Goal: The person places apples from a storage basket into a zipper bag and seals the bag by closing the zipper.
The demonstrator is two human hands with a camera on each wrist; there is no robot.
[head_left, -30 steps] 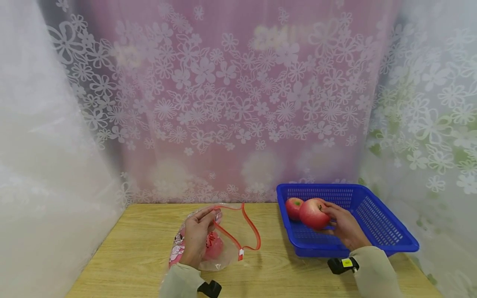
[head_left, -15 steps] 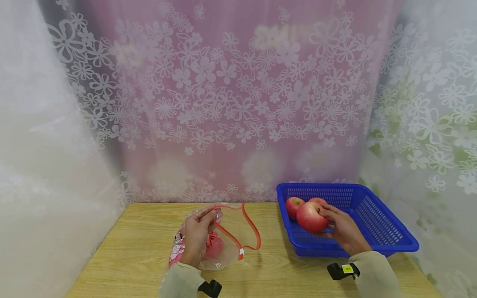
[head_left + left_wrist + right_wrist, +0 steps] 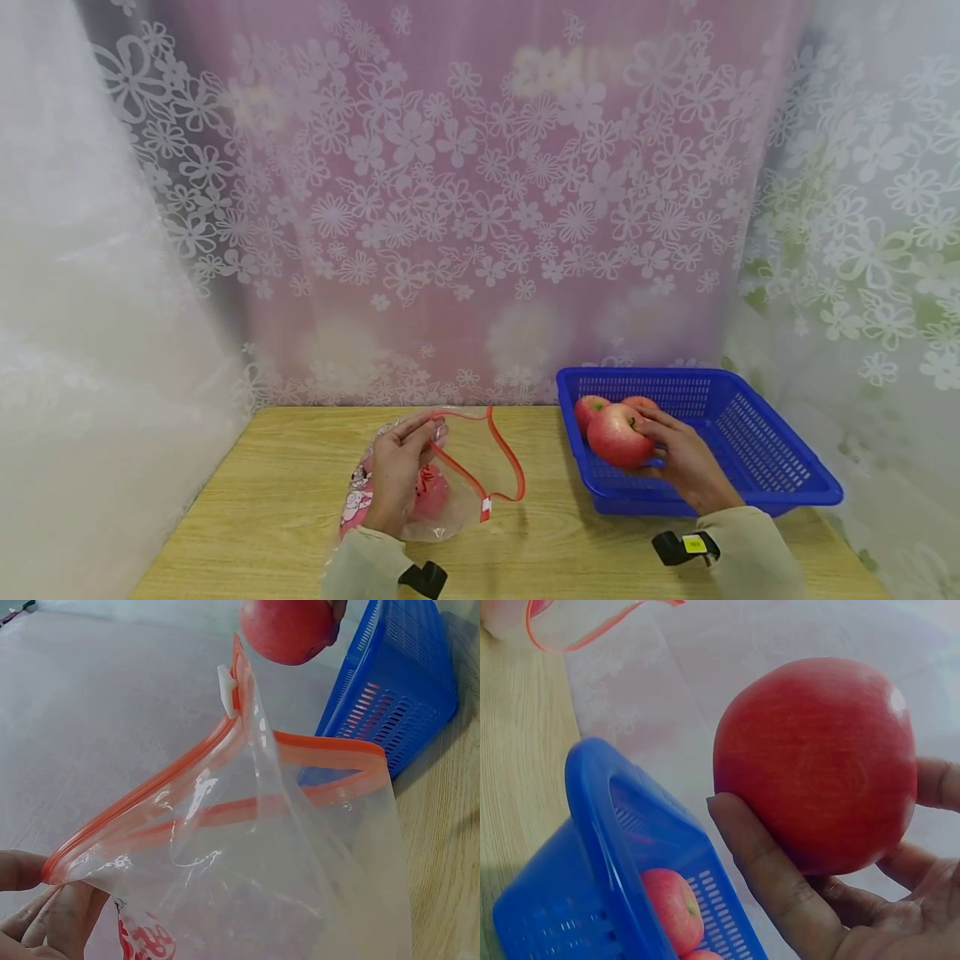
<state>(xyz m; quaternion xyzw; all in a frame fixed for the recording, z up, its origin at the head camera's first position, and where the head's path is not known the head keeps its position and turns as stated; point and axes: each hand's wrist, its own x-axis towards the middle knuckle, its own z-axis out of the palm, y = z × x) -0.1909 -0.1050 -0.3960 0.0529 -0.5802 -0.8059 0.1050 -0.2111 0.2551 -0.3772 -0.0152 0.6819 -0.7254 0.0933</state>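
Right hand (image 3: 690,462) grips one apple (image 3: 619,435) by one blue basket (image 3: 622,503), right (two more apples (image 3: 590,412) inside, far left); left hand (image 3: 396,479) pinches one clear bag (image 3: 232,862), left.

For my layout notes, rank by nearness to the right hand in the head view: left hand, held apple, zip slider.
1. Held apple: in the right hand.
2. Zip slider: to the left, at the mouth of the bag.
3. Left hand: farther left, pinching the bag's edge.
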